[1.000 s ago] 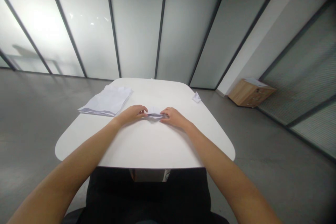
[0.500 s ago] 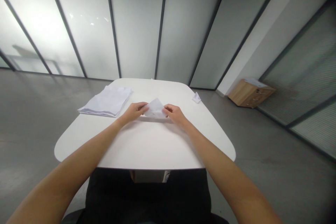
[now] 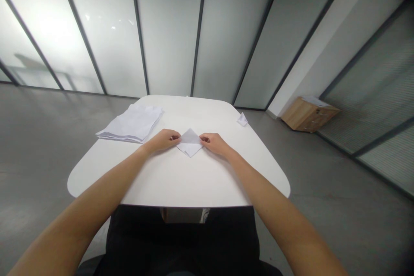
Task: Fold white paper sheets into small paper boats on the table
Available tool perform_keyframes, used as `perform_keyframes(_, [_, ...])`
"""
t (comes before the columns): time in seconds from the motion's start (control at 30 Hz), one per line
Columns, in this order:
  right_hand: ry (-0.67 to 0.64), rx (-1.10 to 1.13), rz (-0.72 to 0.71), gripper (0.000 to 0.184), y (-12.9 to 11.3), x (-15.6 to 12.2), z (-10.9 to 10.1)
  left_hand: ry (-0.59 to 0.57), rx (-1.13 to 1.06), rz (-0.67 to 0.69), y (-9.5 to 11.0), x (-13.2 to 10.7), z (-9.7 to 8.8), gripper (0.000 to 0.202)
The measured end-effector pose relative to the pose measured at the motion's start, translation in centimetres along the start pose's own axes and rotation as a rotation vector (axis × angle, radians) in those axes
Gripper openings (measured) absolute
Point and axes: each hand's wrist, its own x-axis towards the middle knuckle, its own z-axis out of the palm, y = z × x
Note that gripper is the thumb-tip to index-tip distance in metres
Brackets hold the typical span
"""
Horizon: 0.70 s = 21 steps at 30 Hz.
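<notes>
- The folded sheet of white paper (image 3: pixel 190 143) lies flat on the white counter (image 3: pixel 181 187), near the middle of the side facing the person, and forms a diamond with one point toward the body
- It looks light and soft, a few thin layers that should crease easily but could slide on the smooth top or tear if pulled hard; the side corners, where the fingertips are, look like the surest place to take hold, with the layers kept pressed together
- The left hand (image 3: pixel 162 140) is curled, its fingertips on the sheet's left corner, and appears to be gripping the paper lightly rather than clenching it
- The right hand (image 3: pixel 215 144) mirrors it from the other side, fingers bent over the right corner in the same light grasp
- The left forearm (image 3: pixel 97 192) and right forearm (image 3: pixel 274 211) reach forward and inward from the lower corners of the view, bare and resting low over the counter, with the wrists angled so that the hands meet at the sheet
- A loose stack of white paper (image 3: pixel 129 124) sits just beyond the left hand, near the counter's left edge
- A small folded piece of white paper (image 3: pixel 242 119) lies well apart, at the far right edge of the counter
- Beyond the counter, a wooden cabinet (image 3: pixel 307 115) stands on the grey floor (image 3: pixel 48 146) before frosted glass panels (image 3: pixel 168 30)
</notes>
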Motion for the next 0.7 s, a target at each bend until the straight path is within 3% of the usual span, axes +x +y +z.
perform_keyframes(0.4, [-0.007,-0.159,-0.065,0.016,-0.2,-0.1,0.0,-0.005,0.138,0.013,-0.2,0.1,0.1,0.031])
perform_keyframes(0.7, [0.045,-0.333,-0.112,0.016,-0.9,0.2,1.0,0.077,0.183,0.046,-0.2,0.5,1.1,0.025])
